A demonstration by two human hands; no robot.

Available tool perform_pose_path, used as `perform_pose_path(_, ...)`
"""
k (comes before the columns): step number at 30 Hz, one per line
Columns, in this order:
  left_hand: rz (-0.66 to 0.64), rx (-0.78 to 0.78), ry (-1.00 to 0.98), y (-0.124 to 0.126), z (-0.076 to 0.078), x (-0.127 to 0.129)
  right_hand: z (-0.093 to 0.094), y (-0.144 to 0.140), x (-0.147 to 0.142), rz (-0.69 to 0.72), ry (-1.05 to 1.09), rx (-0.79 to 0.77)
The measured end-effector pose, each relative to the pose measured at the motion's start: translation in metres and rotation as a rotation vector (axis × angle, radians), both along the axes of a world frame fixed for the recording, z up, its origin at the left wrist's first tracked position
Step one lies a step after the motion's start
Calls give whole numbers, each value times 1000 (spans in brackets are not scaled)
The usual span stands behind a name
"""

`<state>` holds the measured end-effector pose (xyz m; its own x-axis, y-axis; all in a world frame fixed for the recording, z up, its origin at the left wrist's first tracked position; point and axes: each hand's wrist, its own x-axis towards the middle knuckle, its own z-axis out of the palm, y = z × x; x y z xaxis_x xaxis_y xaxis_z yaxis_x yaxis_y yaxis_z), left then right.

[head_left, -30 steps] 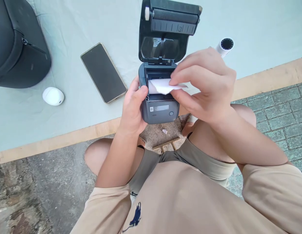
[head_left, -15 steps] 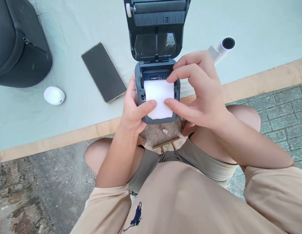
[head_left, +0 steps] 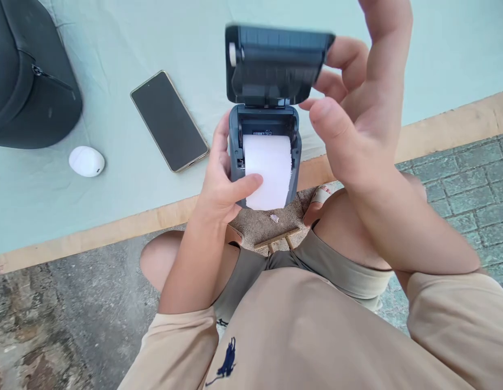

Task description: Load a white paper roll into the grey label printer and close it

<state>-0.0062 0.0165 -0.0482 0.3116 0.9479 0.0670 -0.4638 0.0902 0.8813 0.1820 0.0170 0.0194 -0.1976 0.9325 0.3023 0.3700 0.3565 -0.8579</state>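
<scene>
My left hand [head_left: 222,181] holds a small dark thermal printer [head_left: 296,157] over the table's near edge, its thumb pressing on the white paper. That paper roll [head_left: 269,162] sits in the printer's bay, its loose end hanging slightly over the front rim. The hinged lid [head_left: 275,70] stands partly raised, tilted toward me. My right hand [head_left: 357,108] is at the lid's right edge, its fingers spread and reaching behind the lid, the thumb apart from it. Contact of the hidden fingertips with the lid is likely but partly out of sight.
A smartphone [head_left: 170,122] lies on the pale cloth-covered table [head_left: 125,32] left of the printer. Farther left are a white rounded case [head_left: 86,161] and a black zippered bag [head_left: 32,81]. The table's wooden edge [head_left: 154,221] runs just before my knees.
My right hand has left the paper and moved up to the lid. The lid has swung partway toward me. The paper's end now reaches past the front rim. My left hand keeps its hold.
</scene>
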Motion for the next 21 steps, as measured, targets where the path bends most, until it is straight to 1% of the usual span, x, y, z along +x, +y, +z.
perform_pose_path(1,-3,0,4,0,-1,0,-2,1,-1,-33,86,67)
perform_pose_path(2,-5,-1,7,0,-3,0,-4,3,-3,-42,129,124)
perform_pose_path(3,-4,-3,9,0,-5,0,-7,4,-4,-31,130,157)
perform_pose_path(5,-2,-15,16,0,-8,-1,-13,5,-4,21,86,165)
perform_pose_path(9,2,-31,25,0,-12,-2,-18,5,1,140,-36,110)
perform_pose_path(11,-3,-14,10,1,-11,-1,-19,4,3,184,-52,71)
perform_pose_path(15,-14,13,-53,2,-5,2,-20,0,2,201,98,-73)
perform_pose_path(17,2,3,-80,1,0,4,-19,-3,-1,237,167,-141)
perform_pose_path(19,36,-22,-72,-1,5,6,-17,-6,-3,268,163,-136)
perform_pose_path(21,60,-65,-35,-4,10,6,-15,-8,-7,258,85,-89)
